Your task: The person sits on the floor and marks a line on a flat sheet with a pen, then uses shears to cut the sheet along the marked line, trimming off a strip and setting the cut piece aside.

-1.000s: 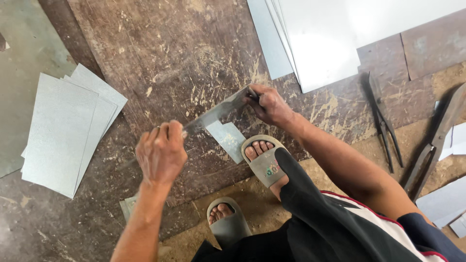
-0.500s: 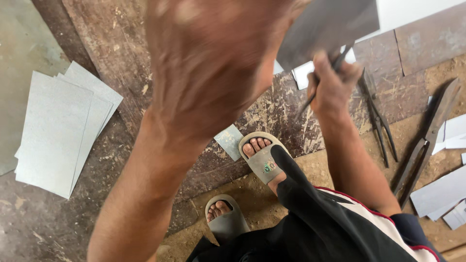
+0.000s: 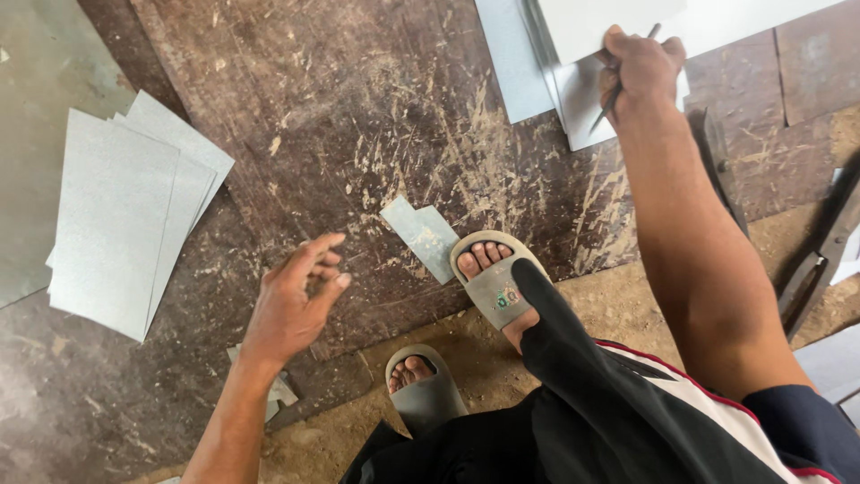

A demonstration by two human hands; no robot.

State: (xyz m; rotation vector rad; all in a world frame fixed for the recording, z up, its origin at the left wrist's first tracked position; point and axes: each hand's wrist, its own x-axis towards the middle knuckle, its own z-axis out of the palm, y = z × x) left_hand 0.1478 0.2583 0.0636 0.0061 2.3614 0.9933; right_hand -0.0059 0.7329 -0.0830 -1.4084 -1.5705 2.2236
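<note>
My right hand [image 3: 641, 64] reaches to the far side and is shut on a thin dark rod-like tool [image 3: 618, 94]. It rests on a stack of pale metal sheets [image 3: 582, 36] lying on the scratched brown board [image 3: 394, 116]. My left hand [image 3: 294, 305] hovers low over the board with its fingers loosely apart, and holds nothing. A small grey metal offcut [image 3: 419, 235] lies on the board just right of that hand, touching the toe of my grey sandal [image 3: 494, 282].
A pile of cut grey metal sheets [image 3: 125, 215] lies at the left. Another small offcut [image 3: 279, 394] sits under my left wrist. Dark metal hand tools [image 3: 717, 161] [image 3: 820, 255] lie at the right on the dirt floor. My other sandalled foot [image 3: 419, 387] stands on the ground.
My left hand, which swung up close to the camera, has dropped back over the board, empty. My right hand moved from the middle up to the far sheet stack with the thin tool.
</note>
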